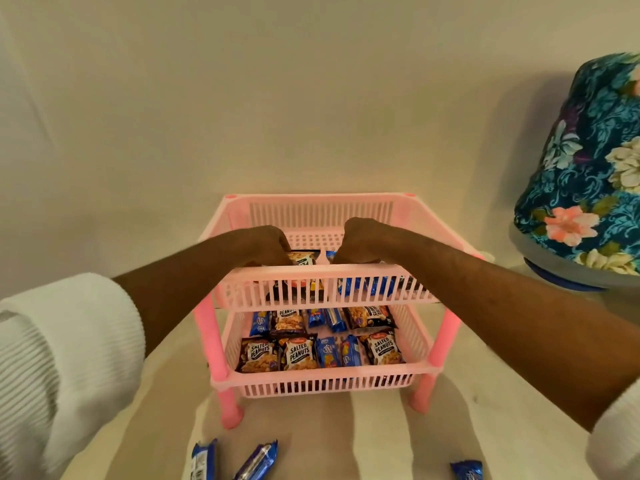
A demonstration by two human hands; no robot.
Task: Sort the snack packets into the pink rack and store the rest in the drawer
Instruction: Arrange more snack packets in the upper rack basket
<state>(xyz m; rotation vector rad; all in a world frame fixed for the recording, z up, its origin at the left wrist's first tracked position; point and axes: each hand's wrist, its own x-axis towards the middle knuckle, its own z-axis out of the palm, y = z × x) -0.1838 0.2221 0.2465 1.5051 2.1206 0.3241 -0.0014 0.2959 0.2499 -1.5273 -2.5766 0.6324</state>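
Observation:
A pink two-tier rack [325, 271] stands in the middle of the table. Its lower tier holds several salted peanut packets [301, 353] and blue biscuit packets [327, 351]. Both hands reach into the top tier. My left hand [266, 245] is closed on a peanut packet [304, 259] lying there. My right hand [360, 242] is closed on a blue packet [363, 285], seen mostly through the rack's slats. Three more blue packets lie loose on the table in front: one at the left [204, 460], one beside it [258, 460] and one at the right [467, 471].
A large object under a blue floral cloth cover [588, 161] stands at the right, close to the rack. A pale wall rises right behind the rack. White sleeves cover both upper forearms. No drawer is in view.

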